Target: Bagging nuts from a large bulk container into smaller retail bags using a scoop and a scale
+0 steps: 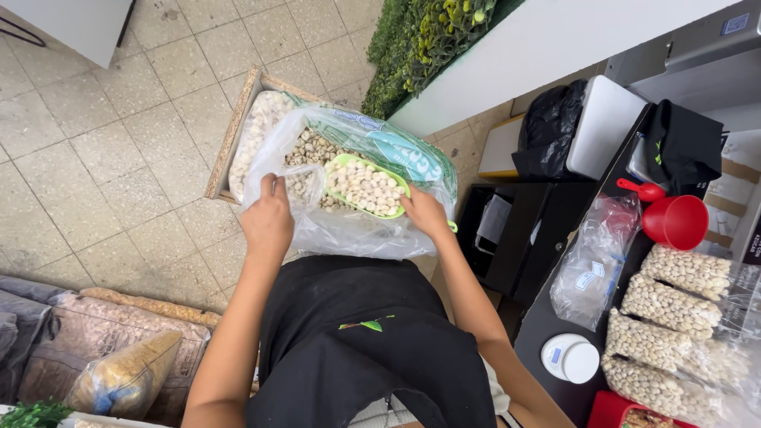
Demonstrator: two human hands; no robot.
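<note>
Over the wooden crate (238, 131) on the floor, the left hand (268, 218) pinches the clear plastic bag (349, 230) open, while the right hand (426, 211) grips a green scoop (366, 187) heaped with pale nuts inside it.

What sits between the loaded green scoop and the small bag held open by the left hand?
Nothing visible does. The scoop, held by the right hand, lies right beside the small bag that the left hand holds, both inside the big bag.
</note>
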